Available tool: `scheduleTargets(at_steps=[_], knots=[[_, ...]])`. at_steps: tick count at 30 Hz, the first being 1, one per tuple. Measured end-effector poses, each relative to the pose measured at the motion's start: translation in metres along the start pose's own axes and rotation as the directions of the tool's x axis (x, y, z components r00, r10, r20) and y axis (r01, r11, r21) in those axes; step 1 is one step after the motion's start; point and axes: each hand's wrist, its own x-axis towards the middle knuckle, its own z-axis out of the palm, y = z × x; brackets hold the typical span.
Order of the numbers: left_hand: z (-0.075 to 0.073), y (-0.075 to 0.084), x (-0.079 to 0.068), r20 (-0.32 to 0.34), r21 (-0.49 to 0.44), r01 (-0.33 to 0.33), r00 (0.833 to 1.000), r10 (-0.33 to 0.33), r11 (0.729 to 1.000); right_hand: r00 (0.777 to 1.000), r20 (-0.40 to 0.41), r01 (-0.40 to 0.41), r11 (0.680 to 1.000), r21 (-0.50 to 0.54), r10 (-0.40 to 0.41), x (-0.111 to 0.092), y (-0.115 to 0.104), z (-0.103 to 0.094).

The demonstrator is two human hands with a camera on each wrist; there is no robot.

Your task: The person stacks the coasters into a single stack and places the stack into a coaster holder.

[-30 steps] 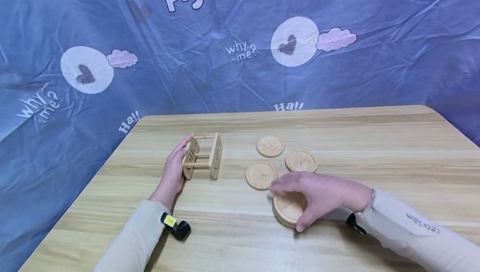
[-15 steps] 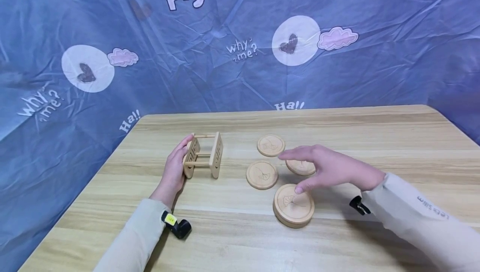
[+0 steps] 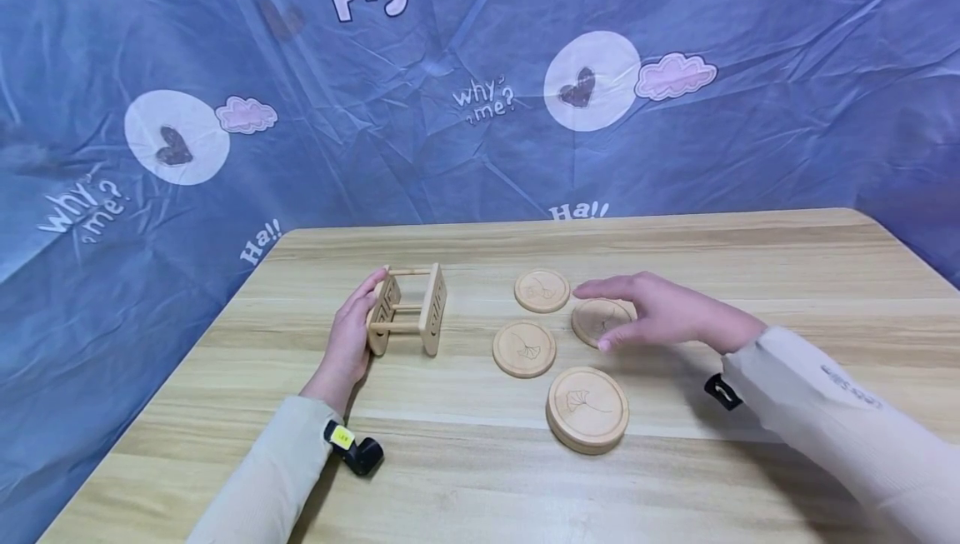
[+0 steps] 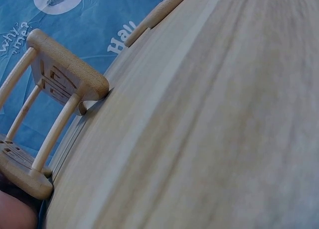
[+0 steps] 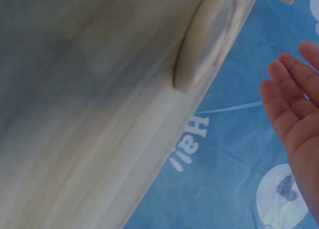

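My left hand [image 3: 347, 336] rests along the outer side of a small wooden rack [image 3: 433, 309], its fingers extended against the near panel. In the left wrist view the rack [image 4: 65, 67] shows two slotted end panels joined by round rods. My right hand [image 3: 660, 311] hovers over a round wooden coaster [image 3: 592, 323], thumb and fingers spread to either side of it. In the right wrist view that hand [image 5: 304, 124] has its fingers extended, holding nothing. A thicker stack of coasters [image 3: 587, 406], with a ginkgo leaf engraved on top, lies nearer to me.
Two more engraved coasters lie flat between the rack and my right hand, a far coaster [image 3: 542, 291] and a nearer coaster [image 3: 524, 349]. The wood-grain table [image 3: 450, 477] ends at a blue printed cloth [image 3: 420, 136] behind.
My right hand has let go of the coaster stack, lifted off and moved away from me to the coaster behind it. The left hand and rack stay put.
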Motion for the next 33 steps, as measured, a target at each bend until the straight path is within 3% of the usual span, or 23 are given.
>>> scheduleTargets(at_steps=[13,33], knots=[[-0.001,0.0,0.0,0.003,-0.004,0.009,1.0,-0.009,1.0,0.984,0.075,-0.167,0.985,0.04,0.164,0.003,0.012,0.006],[-0.002,0.0,0.001,0.002,-0.004,0.013,1.0,-0.013,1.0,0.965,0.152,-0.205,0.977,-0.064,0.212,0.012,0.015,0.012]])
